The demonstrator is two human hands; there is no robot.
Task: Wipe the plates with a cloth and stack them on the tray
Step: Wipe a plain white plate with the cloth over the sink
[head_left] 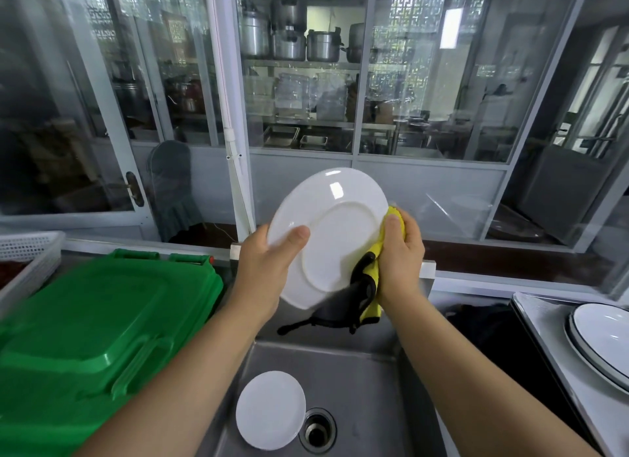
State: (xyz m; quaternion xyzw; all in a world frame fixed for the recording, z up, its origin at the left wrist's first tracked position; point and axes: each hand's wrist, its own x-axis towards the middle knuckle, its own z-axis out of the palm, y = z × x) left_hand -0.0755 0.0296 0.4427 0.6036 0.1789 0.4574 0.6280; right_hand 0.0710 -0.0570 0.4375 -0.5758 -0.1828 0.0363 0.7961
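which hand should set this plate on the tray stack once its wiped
Probably the left hand: it alone grips the white plate, while the right hand holds the yellow cloth. The stacked plates sit rightward, so it must reach across.

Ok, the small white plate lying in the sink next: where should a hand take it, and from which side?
Probably by its near-left rim, from above. The small plate lies flat on the sink floor, its right edge close beside the drain, so fingertips likely need to tip up the left rim and then pinch it, thumb on top.
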